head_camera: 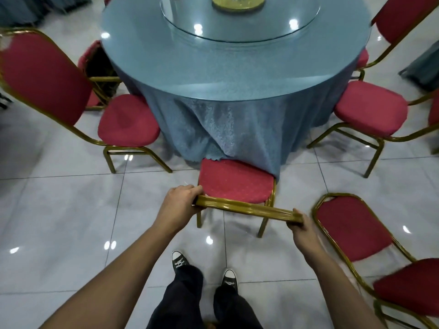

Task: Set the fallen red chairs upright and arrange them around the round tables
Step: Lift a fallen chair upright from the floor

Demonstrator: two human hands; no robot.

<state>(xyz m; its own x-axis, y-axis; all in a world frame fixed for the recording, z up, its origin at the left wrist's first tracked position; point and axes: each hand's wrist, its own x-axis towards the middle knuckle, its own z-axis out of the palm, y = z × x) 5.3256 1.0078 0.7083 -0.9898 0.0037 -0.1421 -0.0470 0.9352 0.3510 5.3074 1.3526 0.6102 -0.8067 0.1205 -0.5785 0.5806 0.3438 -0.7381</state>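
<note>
The red padded chair with the gold metal frame [235,184] stands upright, seat front tucked just under the blue draped tablecloth of the round table [237,74], so this looks like the push-in step. Left hand [180,200] and right hand [303,227] each grip an end of its top rail; the backrest itself is hard to see from above. Next it probably needs squaring between the neighbouring chairs, then letting go.

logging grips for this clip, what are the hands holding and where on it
Both grip the red chair at the table by the top rail of its gold backrest: left hand at the rail's left end, right hand at its right end.
</note>
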